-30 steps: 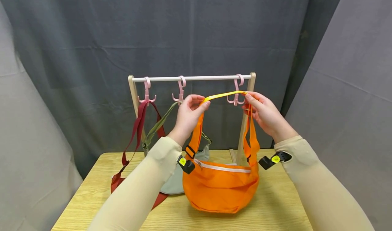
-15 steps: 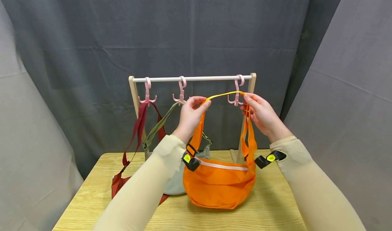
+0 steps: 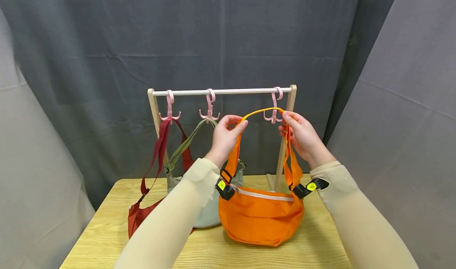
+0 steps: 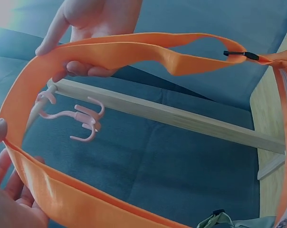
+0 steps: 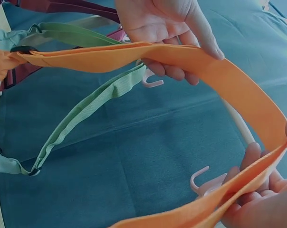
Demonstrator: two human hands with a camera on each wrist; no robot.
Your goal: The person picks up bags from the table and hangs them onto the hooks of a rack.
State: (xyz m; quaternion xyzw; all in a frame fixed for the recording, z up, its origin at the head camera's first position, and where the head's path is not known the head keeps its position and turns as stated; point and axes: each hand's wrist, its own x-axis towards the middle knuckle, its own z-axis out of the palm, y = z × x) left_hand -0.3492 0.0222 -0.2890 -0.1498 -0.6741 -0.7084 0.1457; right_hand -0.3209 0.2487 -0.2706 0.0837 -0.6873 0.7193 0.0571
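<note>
An orange shoulder bag (image 3: pixel 261 217) with a white zip hangs by its strap (image 4: pixel 100 54) between my two hands. My left hand (image 3: pixel 225 137) pinches the strap's left side between thumb and fingers. Opposite it, my right hand (image 3: pixel 303 137) grips the right side in the same way, fingers curled under the band. Between them the strap arches up. Just behind this arch hangs the rightmost pink hook (image 3: pixel 274 115), which carries no bag; in the left wrist view the hook (image 4: pixel 89 121) shows beyond the strap loop.
A white rail (image 3: pixel 242 91) on wooden posts stands on the wooden table (image 3: pixel 107 221). From its left hook (image 3: pixel 170 106) hangs a red bag (image 3: pixel 140 217). The middle hook (image 3: pixel 209 106) bears a grey-green bag (image 3: pixel 208 215), partly behind my left arm. Grey curtains enclose the back and sides.
My hands have drawn slightly closer together, the left one moving right and the right one left. The strap's top now arches more, and the bag body has shifted a little to the right.
</note>
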